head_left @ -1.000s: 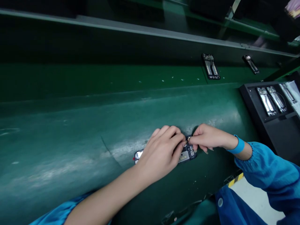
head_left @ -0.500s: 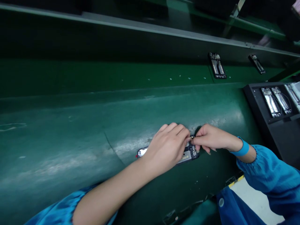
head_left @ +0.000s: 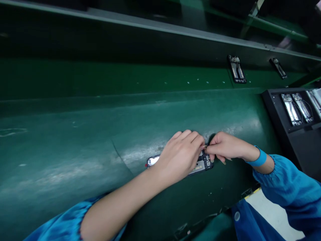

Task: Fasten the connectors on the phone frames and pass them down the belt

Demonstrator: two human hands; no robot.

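Note:
An opened phone (head_left: 200, 166) lies flat on the green mat, its inner metal frame and dark circuit board facing up. My left hand (head_left: 182, 154) reaches across it and covers the middle; its fingers are bent, and the fingertips come together at the board's upper right part. From the right, my right hand (head_left: 220, 147) meets them at the phone's right end, thumb and forefinger pinched. Whatever small piece sits between the fingertips is too small to make out. A blue band circles my right wrist.
Two more opened phones, a nearer one (head_left: 237, 69) and a farther one (head_left: 278, 68), lie by the back ledge. At the right a black tray (head_left: 273, 110) holds several phone frames (head_left: 291, 109). Small white scraps dot the green mat (head_left: 75, 140).
Both hands stay at the same spot on the phone with barely any finger movement. The view has shifted slightly, so the phones at the back appear a little farther right.

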